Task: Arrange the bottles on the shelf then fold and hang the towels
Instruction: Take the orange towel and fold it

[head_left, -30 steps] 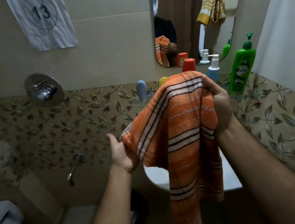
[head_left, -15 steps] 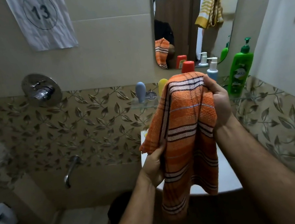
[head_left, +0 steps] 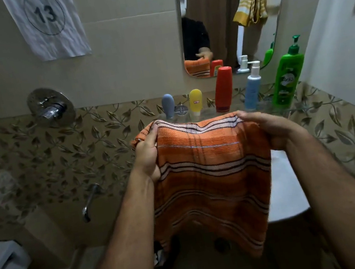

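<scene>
From the head camera I see my left hand [head_left: 148, 155] and right hand [head_left: 271, 128] each gripping a top corner of the orange striped towel [head_left: 211, 175], fingers curled over its edge, stretching it wide in front of the shelf [head_left: 268, 108]. Behind it stand the grey bottle [head_left: 168, 106], yellow bottle [head_left: 196, 103], red bottle [head_left: 223, 89], blue pump bottle [head_left: 252, 89] and green pump bottle [head_left: 287, 78].

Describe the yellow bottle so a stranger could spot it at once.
Find the mirror; below it a shelf holds five bottles. The yellow bottle is second from the left, between the grey bottle and the red bottle. It alone is yellow.
</scene>
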Demonstrator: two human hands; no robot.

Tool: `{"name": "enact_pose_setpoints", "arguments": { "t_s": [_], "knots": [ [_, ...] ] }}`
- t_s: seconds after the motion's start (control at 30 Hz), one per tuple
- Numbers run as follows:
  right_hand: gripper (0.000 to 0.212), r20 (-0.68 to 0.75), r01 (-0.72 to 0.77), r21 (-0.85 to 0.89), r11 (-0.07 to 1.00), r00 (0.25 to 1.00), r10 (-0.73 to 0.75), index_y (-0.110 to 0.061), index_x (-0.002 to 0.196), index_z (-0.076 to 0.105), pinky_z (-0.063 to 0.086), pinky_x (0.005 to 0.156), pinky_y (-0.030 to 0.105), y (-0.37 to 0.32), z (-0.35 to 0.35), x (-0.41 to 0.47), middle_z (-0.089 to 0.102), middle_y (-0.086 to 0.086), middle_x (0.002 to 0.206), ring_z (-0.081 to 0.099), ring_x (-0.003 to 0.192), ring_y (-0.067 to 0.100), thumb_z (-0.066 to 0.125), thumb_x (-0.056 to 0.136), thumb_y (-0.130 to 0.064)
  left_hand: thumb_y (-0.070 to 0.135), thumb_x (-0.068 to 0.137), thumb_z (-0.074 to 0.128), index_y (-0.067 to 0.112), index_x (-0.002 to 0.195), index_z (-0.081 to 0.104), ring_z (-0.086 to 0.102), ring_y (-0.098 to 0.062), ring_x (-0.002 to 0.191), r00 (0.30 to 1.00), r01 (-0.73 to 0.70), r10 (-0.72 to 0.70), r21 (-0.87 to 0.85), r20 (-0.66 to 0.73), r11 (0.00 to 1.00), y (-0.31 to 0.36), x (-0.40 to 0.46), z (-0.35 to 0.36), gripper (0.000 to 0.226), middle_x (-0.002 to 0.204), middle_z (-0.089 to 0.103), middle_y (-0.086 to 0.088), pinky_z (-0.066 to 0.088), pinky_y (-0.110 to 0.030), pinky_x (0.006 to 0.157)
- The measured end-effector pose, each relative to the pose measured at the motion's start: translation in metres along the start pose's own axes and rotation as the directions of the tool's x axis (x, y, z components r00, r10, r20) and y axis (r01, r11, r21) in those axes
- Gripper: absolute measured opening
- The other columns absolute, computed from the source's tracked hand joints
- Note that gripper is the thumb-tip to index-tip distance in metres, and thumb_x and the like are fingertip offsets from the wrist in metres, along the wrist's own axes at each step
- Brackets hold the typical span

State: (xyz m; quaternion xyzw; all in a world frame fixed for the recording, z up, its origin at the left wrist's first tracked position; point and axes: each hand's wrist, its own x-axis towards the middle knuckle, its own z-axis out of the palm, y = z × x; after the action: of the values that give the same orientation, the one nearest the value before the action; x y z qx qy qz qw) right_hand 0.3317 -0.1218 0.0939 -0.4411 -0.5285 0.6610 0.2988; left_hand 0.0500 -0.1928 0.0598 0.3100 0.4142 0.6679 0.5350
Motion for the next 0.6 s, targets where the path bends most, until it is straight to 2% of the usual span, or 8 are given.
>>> {"name": "enact_pose_setpoints", "arguments": {
  "t_s": [0.07,0.13,0.2,0.27,0.3,0.4,0.47,0.6],
  "knots": [
    [0.056,-0.009,-0.094,-0.083,0.992,0.996,0.094,-0.009,0.127,0.063,0.059,0.081,0.043,0.008,-0.006,-0.003,0.072,0.017,0.114,0.070,0.100,0.031,0.071,0.078,-0.034,0.034,0.099,0.054,-0.004,0.100,0.068,0.071,-0.031,0.080,1.000,-0.002,0.002,0.003,-0.028,1.000,0.003,-0.001,0.002,0.042,0.090,0.072,-0.020,0.060,-0.047,0.078],
    [0.049,-0.072,-0.100,-0.030,0.995,0.993,0.098,-0.004,0.127,0.062,0.061,0.071,0.037,0.014,-0.009,-0.004,0.076,0.014,0.100,0.073,0.083,0.026,0.068,0.083,-0.025,0.035,0.099,0.053,-0.002,0.096,0.068,0.071,-0.030,0.076,0.999,0.004,-0.005,-0.022,-0.047,1.000,0.007,0.000,-0.001,0.040,0.084,0.072,-0.017,0.061,-0.044,0.074],
    [0.041,-0.120,0.025,0.193,0.981,0.993,-0.002,-0.003,0.129,0.059,0.061,0.063,0.034,0.019,-0.014,-0.005,0.075,0.012,0.088,0.073,0.072,0.022,0.058,0.094,-0.024,0.038,0.100,0.049,0.001,0.102,0.067,0.070,-0.029,0.080,0.998,0.045,-0.046,-0.048,-0.034,0.998,0.013,0.001,-0.005,0.041,0.088,0.071,-0.017,0.061,-0.042,0.074],
    [0.054,-0.083,0.159,0.455,0.876,0.987,-0.136,-0.005,0.135,0.056,0.062,0.072,0.040,0.030,-0.017,-0.005,0.073,0.015,0.100,0.072,0.086,0.025,0.052,0.096,-0.041,0.040,0.100,0.047,0.004,0.112,0.065,0.070,-0.028,0.085,0.997,0.072,-0.073,-0.039,-0.015,0.997,0.019,0.002,-0.010,0.042,0.093,0.070,-0.016,0.061,-0.041,0.075],
    [0.060,-0.049,0.166,0.491,0.855,0.985,-0.162,-0.007,0.133,0.060,0.061,0.080,0.045,0.040,-0.014,-0.006,0.072,0.016,0.109,0.071,0.097,0.029,0.050,0.092,-0.050,0.040,0.100,0.047,0.004,0.111,0.065,0.071,-0.027,0.084,0.997,0.078,-0.079,-0.024,-0.015,0.997,0.019,0.004,-0.012,0.042,0.092,0.071,-0.015,0.061,-0.041,0.074],
    [0.054,-0.016,0.080,0.248,0.965,0.997,-0.078,-0.009,0.130,0.063,0.058,0.089,0.046,0.067,0.008,-0.004,0.069,0.020,0.119,0.068,0.107,0.032,0.051,0.092,-0.045,0.036,0.102,0.044,0.010,0.088,0.066,0.070,-0.021,0.064,0.990,0.140,-0.139,0.028,-0.024,0.990,0.019,0.006,-0.016,0.037,0.071,0.070,-0.009,0.061,-0.035,0.062],
    [0.044,-0.059,0.097,0.179,0.979,0.994,-0.088,0.000,0.127,0.061,0.061,0.080,0.042,0.064,0.015,-0.002,0.070,0.023,0.108,0.072,0.092,0.030,0.051,0.097,-0.031,0.032,0.103,0.043,0.015,0.081,0.062,0.066,-0.017,0.054,0.982,0.189,-0.186,0.110,-0.034,0.976,0.019,0.005,-0.028,0.033,0.061,0.066,-0.006,0.059,-0.031,0.055],
    [0.030,-0.089,0.153,0.147,0.977,0.986,-0.141,-0.002,0.103,0.066,0.062,0.064,0.035,0.032,0.021,-0.009,0.071,0.015,0.084,0.072,0.071,0.022,0.053,0.099,-0.028,0.033,0.098,0.055,0.005,0.107,0.065,0.070,-0.022,0.062,0.959,0.284,-0.240,0.459,-0.153,0.842,0.039,0.001,-0.072,0.031,0.077,0.072,-0.013,0.061,-0.036,0.061]
  ]
}}
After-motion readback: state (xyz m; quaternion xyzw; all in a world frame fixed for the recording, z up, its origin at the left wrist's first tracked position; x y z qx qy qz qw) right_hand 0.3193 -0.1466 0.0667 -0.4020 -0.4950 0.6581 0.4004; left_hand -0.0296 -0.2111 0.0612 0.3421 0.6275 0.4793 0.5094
